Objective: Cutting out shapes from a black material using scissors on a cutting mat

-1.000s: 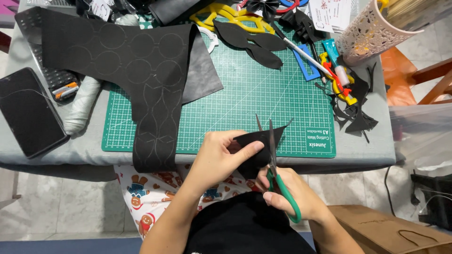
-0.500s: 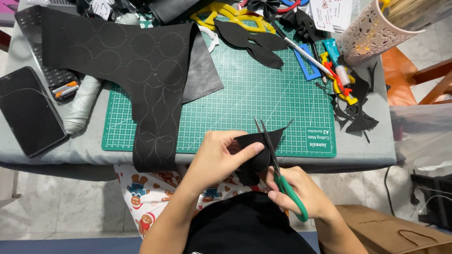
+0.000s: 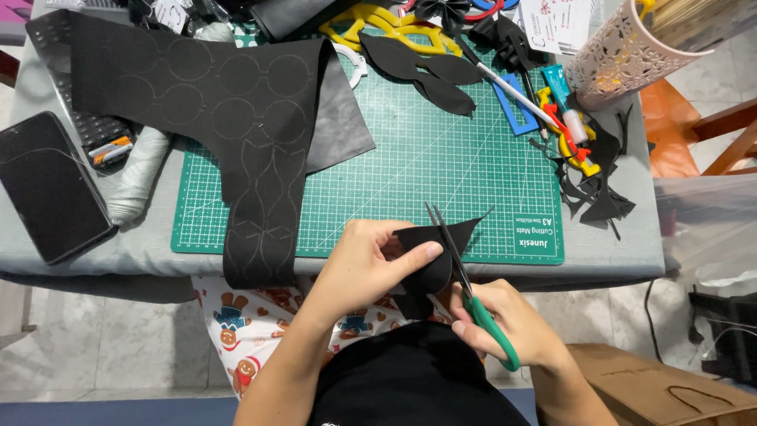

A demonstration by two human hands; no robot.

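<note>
My left hand [image 3: 369,264] pinches a small black piece of sheet material [image 3: 432,251] just over the near edge of the table. My right hand [image 3: 505,319] grips green-handled scissors [image 3: 465,280], and their blades point away from me across the black piece. A large black sheet [image 3: 229,118] marked with circles and leaf outlines lies on the left half of the green cutting mat [image 3: 441,158]. Several cut black shapes [image 3: 426,67] rest at the far side of the mat.
A dark phone [image 3: 47,185] lies at the table's left edge beside a white roll [image 3: 138,177]. A white perforated holder [image 3: 619,51], black offcuts [image 3: 603,193], a blue stencil [image 3: 516,106] and small tools crowd the right side. A brown paper bag [image 3: 670,386] stands on the floor.
The scissor blades have shifted slightly left and closed further into the black piece. My left hand has turned the piece a little; both hands stay in the same spot.
</note>
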